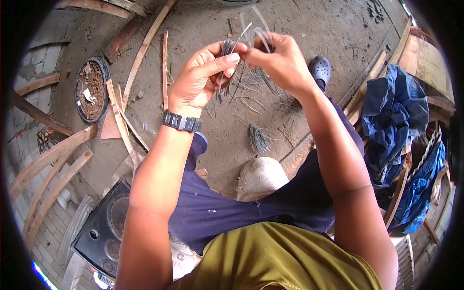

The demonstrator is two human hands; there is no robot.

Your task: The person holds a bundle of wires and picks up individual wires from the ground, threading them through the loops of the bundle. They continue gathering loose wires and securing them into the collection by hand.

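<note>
My left hand [198, 75] is closed around a bundle of thin grey wires [227, 47], with the thumb pressed against them and the ends hanging below the fingers. Close beside it, my right hand [282, 63] pinches more wire strands, pale and blurred, which loop up over the knuckles [261, 34]. The fingertips of both hands meet at the strands. Loose wires [253, 104] lie scattered on the dirt floor beneath. Another bundle of wires [259, 138], gathered at one end and fanned out at the other, lies nearer my legs.
An oval black tub [105, 92] of brown scraps stands at left, near long wooden strips [145, 53]. A black speaker-like box [104, 232] sits lower left. Blue cloth [394, 116] hangs over wood at right. A whitish rounded object [262, 176] is between my legs; a grey clog [319, 69] is on my foot.
</note>
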